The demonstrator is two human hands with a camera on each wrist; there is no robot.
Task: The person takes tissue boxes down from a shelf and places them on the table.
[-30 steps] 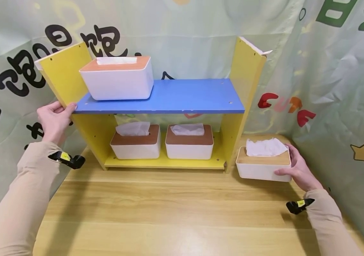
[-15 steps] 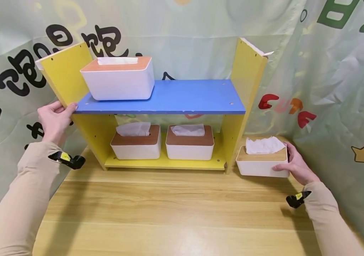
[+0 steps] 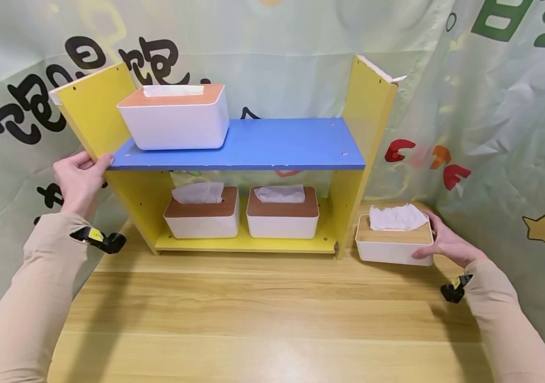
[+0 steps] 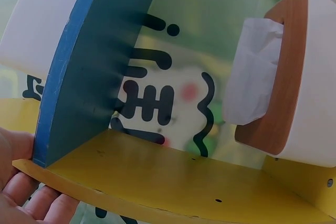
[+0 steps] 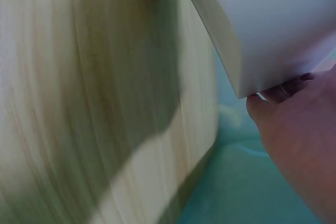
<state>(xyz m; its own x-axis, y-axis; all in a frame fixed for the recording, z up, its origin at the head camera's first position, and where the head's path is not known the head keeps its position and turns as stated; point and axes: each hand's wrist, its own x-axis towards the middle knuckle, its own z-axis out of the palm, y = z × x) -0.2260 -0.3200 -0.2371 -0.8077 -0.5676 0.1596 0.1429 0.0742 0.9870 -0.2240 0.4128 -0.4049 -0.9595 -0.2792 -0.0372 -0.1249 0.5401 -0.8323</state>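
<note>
My left hand (image 3: 79, 178) grips the left side panel of a yellow and blue shelf (image 3: 272, 143), thumb at the end of the blue board and fingers behind the yellow panel. To the right of the shelf, my right hand (image 3: 452, 243) holds a white tissue box (image 3: 392, 252) with a light wooden lid by its right end, thumb on the front. A tissue sticks up from its top. In the right wrist view the white box (image 5: 278, 30) is tilted over the table, its underside edge showing.
One tissue box (image 3: 176, 125) stands at the left of the blue board. Two more, a left one (image 3: 203, 226) and a right one (image 3: 282, 226), sit on the yellow bottom board. A printed curtain (image 3: 502, 159) hangs behind and beside the wooden table (image 3: 263, 314).
The tissue box in my right hand has shifted slightly back, away from me. My right wrist has swung up and outward. My left hand keeps its grip on the panel.
</note>
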